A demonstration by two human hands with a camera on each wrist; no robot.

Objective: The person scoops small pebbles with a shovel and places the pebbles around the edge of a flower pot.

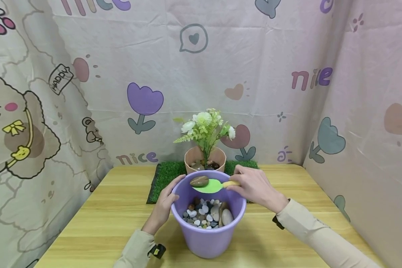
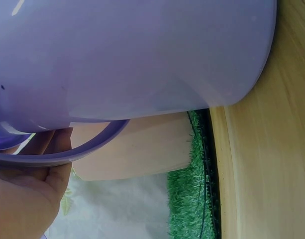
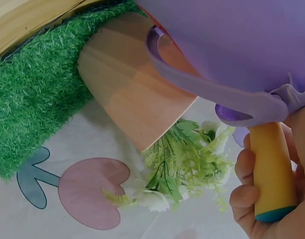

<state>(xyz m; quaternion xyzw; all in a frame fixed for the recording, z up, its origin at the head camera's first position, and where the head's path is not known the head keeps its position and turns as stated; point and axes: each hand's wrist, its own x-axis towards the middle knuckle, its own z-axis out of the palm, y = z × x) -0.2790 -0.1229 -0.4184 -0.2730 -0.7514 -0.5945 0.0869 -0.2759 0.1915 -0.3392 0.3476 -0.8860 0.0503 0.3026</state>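
A purple bucket [image 1: 207,242] stands on the table with several pebbles [image 1: 204,214] in its bottom. My left hand [image 1: 165,203] grips its left rim, thumb toward the inside; in the left wrist view the fingers pass behind the bucket's handle [image 2: 92,144]. My right hand [image 1: 252,184] holds a small trowel by its yellow handle [image 3: 272,169], above the right side of the bucket. On the trowel's green blade [image 1: 210,186] lies a brown stone [image 1: 199,181], over the bucket's opening near the back rim.
Behind the bucket, a pink flower pot [image 1: 191,158] with white flowers [image 1: 203,119] and stones inside stands on a green turf mat [image 1: 169,173]. The wooden table [image 1: 114,216] meets a patterned cloth [image 1: 174,74] at the back.
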